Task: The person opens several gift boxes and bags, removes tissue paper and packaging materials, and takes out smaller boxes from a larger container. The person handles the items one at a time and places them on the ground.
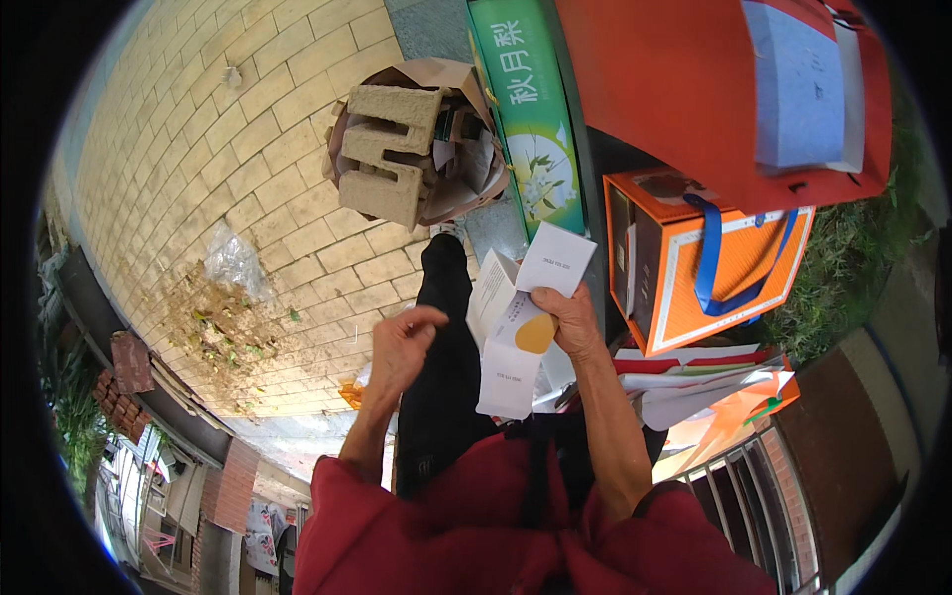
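Folded white leaflets (508,387), with small print and a yellow rounded patch, are pinched in my right hand (573,320). The thumb presses on them, and their panels fan out over my lap. My left hand (405,346) hovers to the left, apart from the leaflets. Its fingers are loosely curled with the thumb a little apart, and nothing shows in it. Beyond my foot stands an open brown paper bag (483,175), with a moulded pulp insert (383,160) and other packaging pieces in it.
Right of the bag stand a green printed box (520,89), a large red paper bag (654,89) and an orange gift box (732,275) with a blue ribbon handle. Flattened paper packaging (684,379) lies near my right arm. Clear plastic (236,260) and dirt lie on the paving.
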Tool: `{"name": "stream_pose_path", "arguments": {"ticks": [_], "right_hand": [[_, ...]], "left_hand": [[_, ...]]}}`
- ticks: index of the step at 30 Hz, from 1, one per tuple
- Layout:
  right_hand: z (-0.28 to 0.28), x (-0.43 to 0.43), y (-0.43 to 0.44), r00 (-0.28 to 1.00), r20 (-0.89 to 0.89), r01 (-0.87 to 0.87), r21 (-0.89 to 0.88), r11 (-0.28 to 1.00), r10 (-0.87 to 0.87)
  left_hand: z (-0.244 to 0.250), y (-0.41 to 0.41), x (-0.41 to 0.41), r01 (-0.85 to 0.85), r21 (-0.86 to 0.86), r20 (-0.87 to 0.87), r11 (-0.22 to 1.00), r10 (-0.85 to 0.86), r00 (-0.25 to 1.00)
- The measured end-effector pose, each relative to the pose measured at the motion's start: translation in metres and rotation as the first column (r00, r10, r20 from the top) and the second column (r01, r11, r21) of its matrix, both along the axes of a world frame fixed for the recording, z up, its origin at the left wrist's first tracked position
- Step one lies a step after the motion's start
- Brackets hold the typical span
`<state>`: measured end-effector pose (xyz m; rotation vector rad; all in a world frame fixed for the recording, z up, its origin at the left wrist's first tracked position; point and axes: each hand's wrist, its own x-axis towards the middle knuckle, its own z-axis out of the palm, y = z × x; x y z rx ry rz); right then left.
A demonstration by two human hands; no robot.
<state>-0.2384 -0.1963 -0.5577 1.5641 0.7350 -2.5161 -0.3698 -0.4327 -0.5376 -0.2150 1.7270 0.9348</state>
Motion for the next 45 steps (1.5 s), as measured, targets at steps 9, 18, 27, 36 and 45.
{"name": "stream_pose_path", "arguments": {"ticks": [9,18,27,36,45], "right_hand": [[0.113,0.019,0.005,0.789,-0.024,-0.56,0.382,0.736,0.613],[0.148,0.071,0.002,0.873,-0.083,-0.487,-0.112,0.866,0.48],[0.074,0.088,-0.006,0.959,0.284,0.064,-0.141,0.988,-0.021],[0.054,0.121,-0.026,0.887,0.462,-0.034,0.027,0.999,0.018],[0.02,0.107,-0.051,0.889,0.434,0.13,0.07,0.989,-0.148]], "left_hand": [[0.084,0.093,-0.024,0.743,0.35,-0.501,0.57,-0.557,0.663],[0.088,0.098,-0.003,0.703,0.654,-0.306,0.28,-0.751,0.585],[-0.071,0.107,-0.003,0.41,0.219,-0.282,0.885,-0.345,0.895],[-0.25,0.163,-0.029,0.001,-0.304,-0.527,0.953,-0.169,0.833],[-0.303,0.165,-0.011,0.247,-0.456,-0.508,0.855,-0.478,0.716]]}}
